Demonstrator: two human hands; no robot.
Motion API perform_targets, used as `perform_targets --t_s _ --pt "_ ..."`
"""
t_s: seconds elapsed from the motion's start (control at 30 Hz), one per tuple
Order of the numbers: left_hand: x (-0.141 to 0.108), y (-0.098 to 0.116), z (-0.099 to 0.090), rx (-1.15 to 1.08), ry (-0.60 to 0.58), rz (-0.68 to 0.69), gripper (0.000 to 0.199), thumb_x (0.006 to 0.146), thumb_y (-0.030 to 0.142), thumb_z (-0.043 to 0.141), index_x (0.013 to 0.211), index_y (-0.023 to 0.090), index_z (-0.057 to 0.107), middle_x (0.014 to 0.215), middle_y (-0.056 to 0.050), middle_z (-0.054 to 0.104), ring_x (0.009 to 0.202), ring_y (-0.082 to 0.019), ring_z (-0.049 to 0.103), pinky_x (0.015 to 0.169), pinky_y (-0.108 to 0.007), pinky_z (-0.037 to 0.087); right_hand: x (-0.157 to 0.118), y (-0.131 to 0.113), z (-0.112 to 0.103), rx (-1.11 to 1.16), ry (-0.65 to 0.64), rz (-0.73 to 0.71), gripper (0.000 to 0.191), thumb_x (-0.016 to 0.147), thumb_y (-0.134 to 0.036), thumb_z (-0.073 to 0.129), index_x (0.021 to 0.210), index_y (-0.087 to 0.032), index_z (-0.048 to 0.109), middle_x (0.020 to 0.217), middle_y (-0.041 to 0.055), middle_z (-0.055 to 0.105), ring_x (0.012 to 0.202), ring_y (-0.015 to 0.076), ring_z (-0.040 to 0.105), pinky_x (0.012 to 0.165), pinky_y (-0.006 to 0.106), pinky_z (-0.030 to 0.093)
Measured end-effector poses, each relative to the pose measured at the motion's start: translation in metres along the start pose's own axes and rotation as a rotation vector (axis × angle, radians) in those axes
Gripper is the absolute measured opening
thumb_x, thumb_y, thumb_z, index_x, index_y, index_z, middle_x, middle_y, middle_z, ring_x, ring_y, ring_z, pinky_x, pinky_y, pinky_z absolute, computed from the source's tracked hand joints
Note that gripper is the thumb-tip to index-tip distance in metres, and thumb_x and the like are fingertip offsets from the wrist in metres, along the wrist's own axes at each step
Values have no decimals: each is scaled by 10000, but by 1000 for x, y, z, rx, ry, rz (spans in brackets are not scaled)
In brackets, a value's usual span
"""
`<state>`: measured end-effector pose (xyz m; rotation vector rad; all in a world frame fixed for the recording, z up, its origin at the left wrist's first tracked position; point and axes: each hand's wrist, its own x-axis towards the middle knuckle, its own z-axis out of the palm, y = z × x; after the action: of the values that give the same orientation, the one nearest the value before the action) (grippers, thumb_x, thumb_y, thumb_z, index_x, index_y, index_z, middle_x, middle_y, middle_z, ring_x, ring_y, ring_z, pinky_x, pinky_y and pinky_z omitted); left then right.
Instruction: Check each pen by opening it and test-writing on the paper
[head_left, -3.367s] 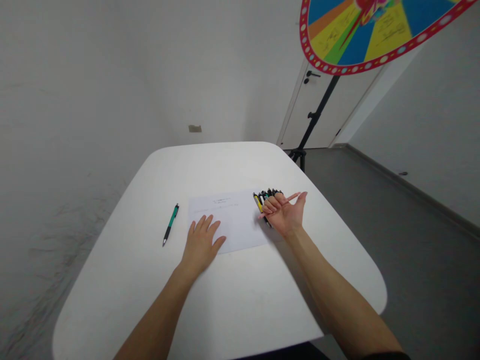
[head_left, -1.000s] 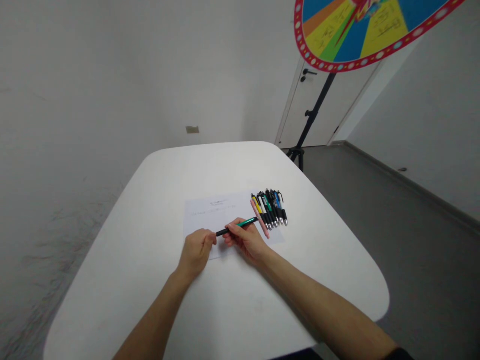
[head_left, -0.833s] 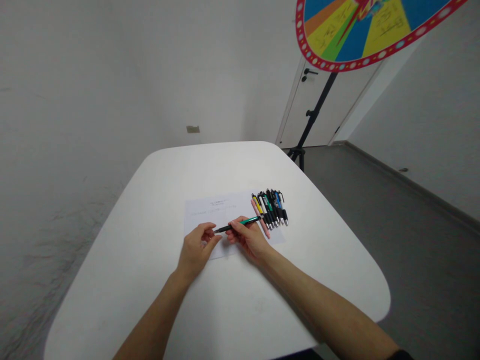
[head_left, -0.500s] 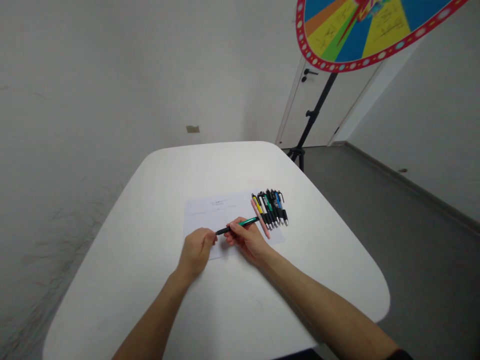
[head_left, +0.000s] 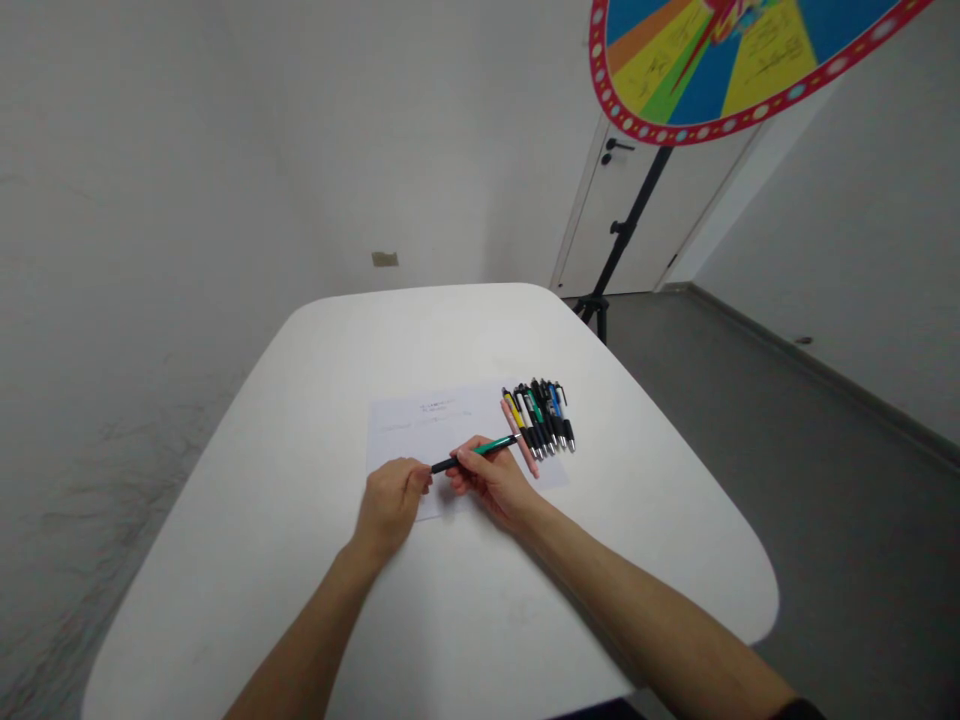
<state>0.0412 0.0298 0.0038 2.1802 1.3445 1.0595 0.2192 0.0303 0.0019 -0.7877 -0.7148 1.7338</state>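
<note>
A green and black pen [head_left: 489,447] lies slantwise across the fingers of my right hand [head_left: 499,485], which is closed around its grip. My left hand [head_left: 390,497] is closed at the pen's black end, thumb and fingers pinching the tip. Both hands are just above a sheet of white paper [head_left: 405,425] with small printed lines on its upper part. To the right, a row of pens [head_left: 544,418] in several colours lies side by side on the paper's edge. A pink pen [head_left: 520,437] is the nearest of these to my right hand.
The white table [head_left: 300,380] has rounded corners. Past its far right corner stands a colourful prize wheel [head_left: 690,80] on a black tripod [head_left: 626,235], in front of a white door [head_left: 645,200]. A grey-white wall [head_left: 450,150] rises behind the table.
Almost nothing has moved. The pen and both hands keep nearly the same place, and the whole view has shifted very slightly.
</note>
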Motion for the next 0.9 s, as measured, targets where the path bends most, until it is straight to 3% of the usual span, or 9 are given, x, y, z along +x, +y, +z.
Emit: perform_targets --t_s 0.07,0.17,0.33,0.57,0.77,0.9 --pt "-1 -1 1 -24 7 -1 373 967 354 388 748 193 644 652 -10 672 603 -142 620 592 -263 482 0 -1 1 -1 8 1 391 608 -428 885 738 -162 630 615 24 719 495 104 636 469 187 498" --pt "-2 -2 2 -45 98 29 225 891 366 568 982 182 660 760 -12 711 641 -140 636 627 -261 511 0 -1 1 10 27 -11 387 609 -425 885 732 -159 632 616 17 715 497 97 633 471 181 499" --pt "-1 -2 3 -28 125 107 155 901 307 566 862 199 670 756 -14 713 666 -139 641 646 -254 512 2 0 -1 20 38 -24 360 634 -411 875 735 -158 640 620 16 714 500 104 636 464 190 506" --pt "1 0 -1 15 14 23 391 966 321 385 678 202 622 632 -11 665 605 -147 618 601 -268 477 -1 -2 1 8 15 -20 359 629 -410 877 732 -162 639 620 29 722 485 109 632 458 201 505" --pt "0 1 1 -59 96 7 212 906 341 545 852 189 684 755 -20 724 664 -144 651 636 -251 519 0 -2 1 10 54 -15 390 600 -436 886 733 -165 639 622 13 713 510 100 633 473 189 498" --pt "0 1 1 -88 132 -3 153 878 317 606 853 195 694 775 -16 732 698 -145 669 676 -252 539 1 1 -1 32 43 -24 366 601 -380 894 767 -175 640 658 -7 707 580 109 663 546 207 534"
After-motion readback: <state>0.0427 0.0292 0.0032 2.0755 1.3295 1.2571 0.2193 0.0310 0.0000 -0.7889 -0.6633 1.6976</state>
